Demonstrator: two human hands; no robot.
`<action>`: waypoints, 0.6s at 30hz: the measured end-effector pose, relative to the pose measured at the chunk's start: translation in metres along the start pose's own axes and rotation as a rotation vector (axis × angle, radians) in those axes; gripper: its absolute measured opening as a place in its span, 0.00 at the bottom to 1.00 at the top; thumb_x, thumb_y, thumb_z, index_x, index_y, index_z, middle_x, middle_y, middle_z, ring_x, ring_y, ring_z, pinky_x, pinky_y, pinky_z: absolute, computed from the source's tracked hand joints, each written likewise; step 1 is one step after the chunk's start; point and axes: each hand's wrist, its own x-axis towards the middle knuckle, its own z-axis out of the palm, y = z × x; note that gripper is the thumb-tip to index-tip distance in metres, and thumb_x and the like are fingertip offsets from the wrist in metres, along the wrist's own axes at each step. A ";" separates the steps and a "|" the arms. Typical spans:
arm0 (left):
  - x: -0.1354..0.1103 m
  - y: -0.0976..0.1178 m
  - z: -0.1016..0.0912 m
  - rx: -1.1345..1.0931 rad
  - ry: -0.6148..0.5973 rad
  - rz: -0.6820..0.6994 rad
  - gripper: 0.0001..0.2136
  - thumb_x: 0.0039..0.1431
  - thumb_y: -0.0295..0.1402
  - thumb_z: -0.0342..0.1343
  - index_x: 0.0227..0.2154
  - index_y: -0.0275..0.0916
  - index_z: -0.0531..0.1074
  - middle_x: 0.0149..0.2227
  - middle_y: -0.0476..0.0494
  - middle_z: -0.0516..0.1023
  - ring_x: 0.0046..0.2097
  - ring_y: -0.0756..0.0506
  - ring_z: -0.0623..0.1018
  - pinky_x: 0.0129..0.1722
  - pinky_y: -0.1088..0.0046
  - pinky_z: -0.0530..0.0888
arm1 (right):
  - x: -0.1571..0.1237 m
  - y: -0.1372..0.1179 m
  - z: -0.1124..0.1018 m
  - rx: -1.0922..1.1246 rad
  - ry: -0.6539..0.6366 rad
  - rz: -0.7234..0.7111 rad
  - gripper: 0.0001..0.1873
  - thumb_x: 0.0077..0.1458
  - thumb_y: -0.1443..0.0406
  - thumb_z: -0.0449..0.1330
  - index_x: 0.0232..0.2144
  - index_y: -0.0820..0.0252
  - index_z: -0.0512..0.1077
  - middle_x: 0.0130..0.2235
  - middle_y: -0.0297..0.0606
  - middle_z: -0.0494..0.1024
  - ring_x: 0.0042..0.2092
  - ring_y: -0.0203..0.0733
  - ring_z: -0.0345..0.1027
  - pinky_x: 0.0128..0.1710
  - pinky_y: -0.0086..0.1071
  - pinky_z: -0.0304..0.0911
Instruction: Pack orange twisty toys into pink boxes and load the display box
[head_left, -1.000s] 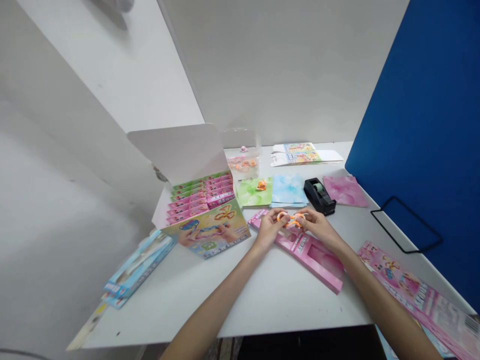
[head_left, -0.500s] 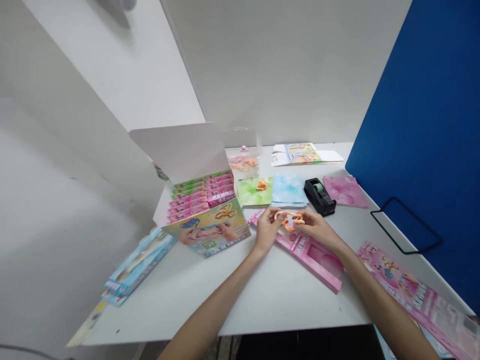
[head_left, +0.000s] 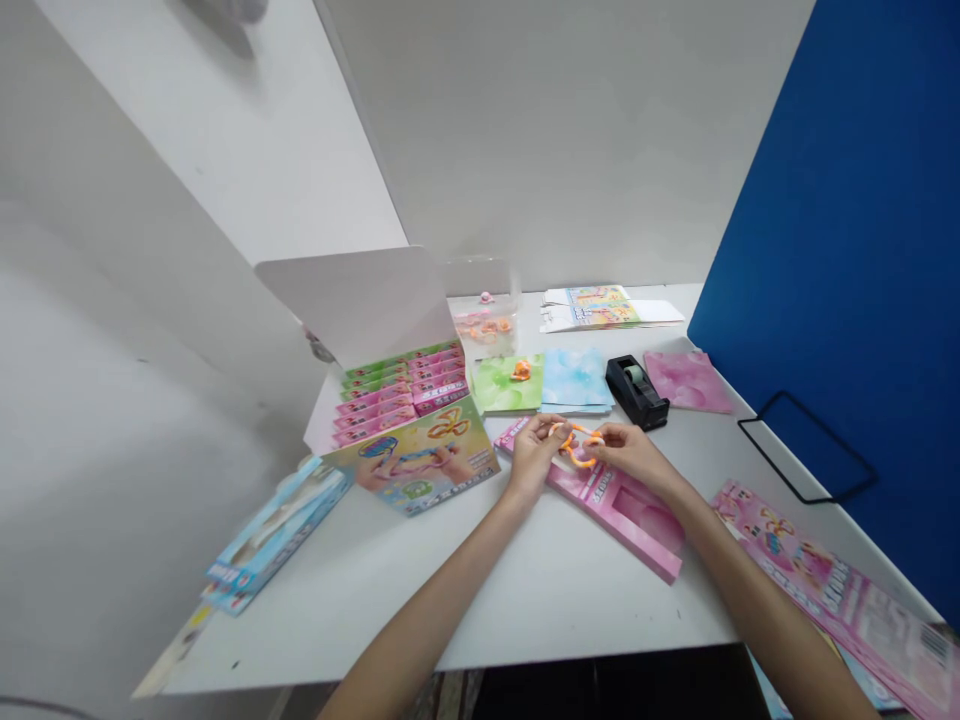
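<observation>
Above the pink window box [head_left: 626,515], near the middle of the white table [head_left: 570,612], an orange twisted loop toy [head_left: 574,447] held in the air between 2 hands. Left hand [head_left: 532,455]: thumb and fingers [head_left: 551,428] narrow, in a pinch on the left part of the loop. Right hand [head_left: 631,452]: fingers [head_left: 600,436] narrow also, in a pinch on the right part. Exact finger contact partly hidden, so the joints of the loop impossible to tell.

For good handling, a light pinch with fingertips only, and both hands close together, low over the box. Small, slow turns probably safer than a strong pull, because too hard a squeeze may bend the loop out of shape.

To the left of the hands, a large printed card [head_left: 416,457], just in front of a display box [head_left: 401,395] with rows of pink and green packs. Further left and nearer, a blue box [head_left: 274,532]. On the far side, a clear plastic bag [head_left: 487,325] with orange pieces, a green sheet [head_left: 499,385], a pale blue sheet [head_left: 576,380], a black tape dispenser [head_left: 636,392] and a pink sheet [head_left: 688,382]. At near right, flat pink packaging [head_left: 832,590].
</observation>
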 end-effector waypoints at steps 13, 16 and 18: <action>0.003 0.012 -0.001 -0.020 -0.105 -0.082 0.24 0.38 0.49 0.70 0.32 0.37 0.70 0.20 0.53 0.71 0.21 0.54 0.71 0.17 0.82 0.56 | 0.002 -0.001 -0.011 0.271 -0.018 0.111 0.21 0.33 0.55 0.76 0.29 0.62 0.78 0.32 0.39 0.80 0.33 0.40 0.73 0.37 0.34 0.67; 0.003 0.014 -0.002 -0.007 -0.108 -0.066 0.24 0.39 0.49 0.69 0.32 0.37 0.70 0.19 0.54 0.71 0.19 0.55 0.69 0.16 0.83 0.53 | 0.004 0.002 -0.011 0.317 -0.031 0.064 0.20 0.36 0.55 0.75 0.29 0.61 0.78 0.29 0.35 0.78 0.30 0.35 0.69 0.34 0.29 0.65; 0.002 0.015 -0.004 0.011 -0.100 -0.043 0.24 0.39 0.49 0.69 0.31 0.37 0.70 0.19 0.54 0.71 0.19 0.55 0.69 0.16 0.83 0.51 | 0.004 0.000 -0.009 0.306 -0.019 0.012 0.18 0.38 0.55 0.74 0.29 0.61 0.79 0.28 0.32 0.77 0.28 0.30 0.66 0.32 0.26 0.63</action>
